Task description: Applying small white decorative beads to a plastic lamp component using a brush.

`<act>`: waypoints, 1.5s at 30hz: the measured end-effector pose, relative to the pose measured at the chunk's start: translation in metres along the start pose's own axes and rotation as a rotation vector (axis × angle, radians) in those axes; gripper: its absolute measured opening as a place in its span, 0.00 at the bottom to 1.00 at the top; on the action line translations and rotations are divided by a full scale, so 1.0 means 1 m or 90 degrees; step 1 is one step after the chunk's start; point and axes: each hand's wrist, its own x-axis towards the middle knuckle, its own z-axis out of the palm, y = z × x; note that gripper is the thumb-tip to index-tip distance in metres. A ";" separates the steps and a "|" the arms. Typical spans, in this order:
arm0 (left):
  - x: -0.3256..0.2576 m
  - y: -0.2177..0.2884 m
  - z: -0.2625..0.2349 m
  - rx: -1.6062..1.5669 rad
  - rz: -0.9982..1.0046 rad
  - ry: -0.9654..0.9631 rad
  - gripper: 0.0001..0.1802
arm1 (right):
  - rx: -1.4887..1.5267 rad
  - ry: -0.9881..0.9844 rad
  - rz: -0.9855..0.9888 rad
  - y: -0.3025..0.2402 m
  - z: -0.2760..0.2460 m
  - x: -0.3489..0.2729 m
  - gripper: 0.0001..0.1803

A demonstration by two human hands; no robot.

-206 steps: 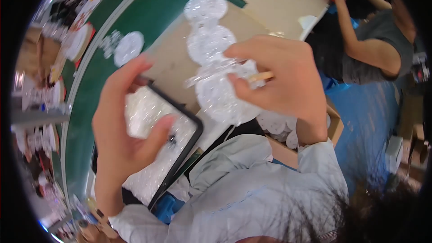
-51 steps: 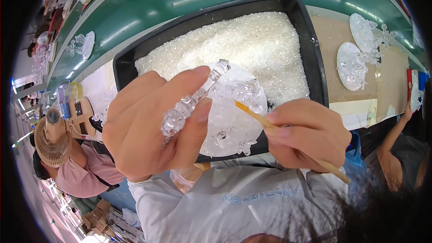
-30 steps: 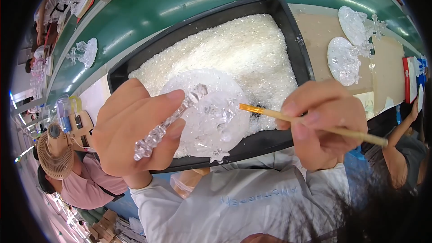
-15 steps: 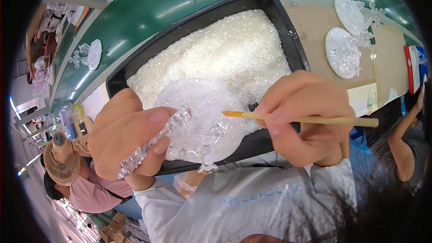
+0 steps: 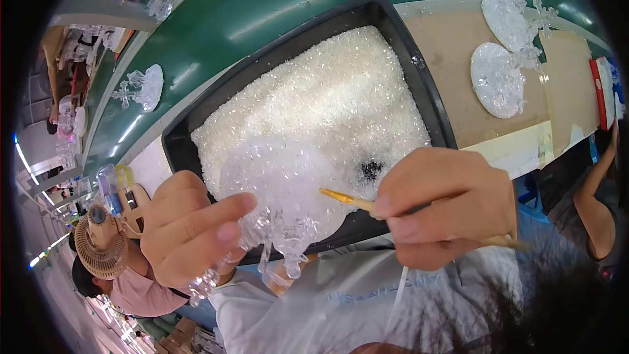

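Between its thumb and fingers, my left hand (image 5: 187, 233) grips a clear plastic ornament (image 5: 282, 174) with a round, frosted-looking disc and small transparent figures sticking out from it. The disc is tilted over the near part of a black tray (image 5: 429, 85) full of white glittery granules (image 5: 314, 85). My right hand (image 5: 452, 206) pinches a thin paintbrush (image 5: 344, 198) with a wooden handle. Its orange-yellow tip points left and appears at or just above the disc's right side; whether they touch, I cannot tell.
Two similar clear ornaments (image 5: 498, 82) lie on brown board (image 5: 445, 46) at the right. Another clear ornament (image 5: 147, 88) stands on the green table (image 5: 275, 6) at the left. A beige fan (image 5: 101, 242) and a person in pink (image 5: 147, 285) are at the lower left.
Both hands have moved down in the picture, with the ornament and brush. The ornament has turned, bringing its figures toward the near side. A dark bare patch in the granules shows more.
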 end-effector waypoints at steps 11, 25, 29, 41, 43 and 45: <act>0.004 0.003 0.012 -0.013 0.054 0.046 0.12 | -0.036 -0.013 -0.037 -0.001 0.004 0.004 0.23; 0.007 0.016 0.019 0.006 0.047 0.064 0.13 | -0.025 -0.043 -0.023 -0.002 0.007 0.013 0.14; 0.005 0.016 0.020 0.015 0.054 0.080 0.14 | -0.013 -0.032 -0.005 -0.007 0.008 0.015 0.14; 0.006 0.018 0.024 -0.015 0.081 0.111 0.15 | -0.048 -0.076 -0.096 -0.010 0.007 0.005 0.13; 0.006 0.019 0.026 -0.029 0.072 0.117 0.15 | -0.080 -0.123 -0.101 -0.010 0.008 0.009 0.13; 0.006 0.019 0.029 -0.004 0.071 0.123 0.14 | -0.095 -0.142 -0.110 -0.008 0.010 0.005 0.12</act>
